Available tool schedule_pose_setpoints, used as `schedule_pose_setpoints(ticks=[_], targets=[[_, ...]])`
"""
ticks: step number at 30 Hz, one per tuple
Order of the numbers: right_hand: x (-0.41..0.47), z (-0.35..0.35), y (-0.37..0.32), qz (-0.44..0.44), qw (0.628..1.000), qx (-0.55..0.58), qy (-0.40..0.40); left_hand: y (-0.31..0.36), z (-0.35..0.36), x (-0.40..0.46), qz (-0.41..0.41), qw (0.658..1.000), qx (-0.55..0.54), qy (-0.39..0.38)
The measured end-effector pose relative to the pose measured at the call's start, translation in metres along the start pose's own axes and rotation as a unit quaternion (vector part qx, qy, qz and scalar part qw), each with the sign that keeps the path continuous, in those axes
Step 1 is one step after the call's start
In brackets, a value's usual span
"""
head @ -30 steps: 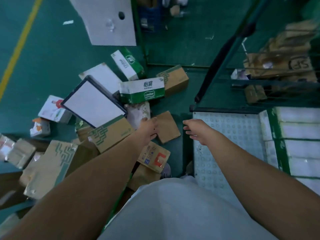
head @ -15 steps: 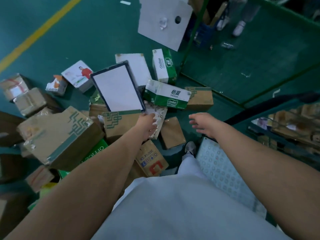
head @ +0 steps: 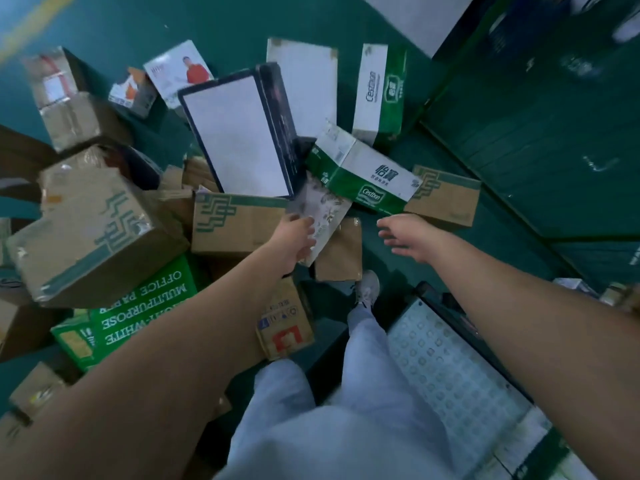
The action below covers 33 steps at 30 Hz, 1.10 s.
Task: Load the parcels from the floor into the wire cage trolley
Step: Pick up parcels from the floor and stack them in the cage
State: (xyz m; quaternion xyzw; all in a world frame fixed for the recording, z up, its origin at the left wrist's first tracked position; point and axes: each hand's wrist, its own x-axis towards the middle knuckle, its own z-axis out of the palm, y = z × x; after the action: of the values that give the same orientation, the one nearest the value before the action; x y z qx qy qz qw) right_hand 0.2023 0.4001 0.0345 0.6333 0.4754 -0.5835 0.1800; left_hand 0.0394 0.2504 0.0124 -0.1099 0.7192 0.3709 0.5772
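Green floor (head: 214, 26): left grip (head: 294, 242) grasps pale floral-printed parcel (head: 320, 211); right grip (head: 403, 235) released.

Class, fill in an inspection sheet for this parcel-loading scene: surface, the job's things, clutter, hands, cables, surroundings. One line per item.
Surface: green floor, yellow line at top left.
Job's things: parcels heaped on the floor; floral parcel under the left hand, black-edged box tilted on the pile, Cestbon box, brown carton, green paper box. Trolley floor at lower right.
Clutter: white board on the floor at top.
Hands: left hand grips the floral parcel; right hand open, holding nothing.
Cables: nothing seen.
Surroundings: green partition at right.
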Motion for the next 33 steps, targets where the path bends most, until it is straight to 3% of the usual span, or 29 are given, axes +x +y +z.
schedule_pose_setpoints(ticks=[8,17,20,22,25,29,33], targets=[[0.214,-0.069,0.001,0.050,0.998,-0.025,-0.011,0.030,0.102,0.174,-0.021,0.997,0.052,0.051],[0.380,-0.106,0.036,0.077,0.995,0.059,0.007,0.029,0.183,0.321,0.073,0.967,0.203,0.136],[0.423,-0.121,0.041,0.076,0.990,0.110,0.037,0.040,0.204,0.354,0.170,0.928,0.280,0.177],[0.444,-0.129,0.042,0.074,0.985,0.146,0.055,0.050,0.211,0.371,0.240,0.877,0.375,0.182],[0.472,-0.135,0.042,0.067,0.978,0.188,0.063,0.062,0.215,0.399,0.260,0.821,0.475,0.184],[0.506,-0.139,0.046,0.069,0.975,0.199,0.076,0.052,0.212,0.424,0.253,0.809,0.491,0.200],[0.526,-0.133,0.052,0.053,0.975,0.210,0.048,0.033,0.205,0.432,0.236,0.860,0.377,0.250]])
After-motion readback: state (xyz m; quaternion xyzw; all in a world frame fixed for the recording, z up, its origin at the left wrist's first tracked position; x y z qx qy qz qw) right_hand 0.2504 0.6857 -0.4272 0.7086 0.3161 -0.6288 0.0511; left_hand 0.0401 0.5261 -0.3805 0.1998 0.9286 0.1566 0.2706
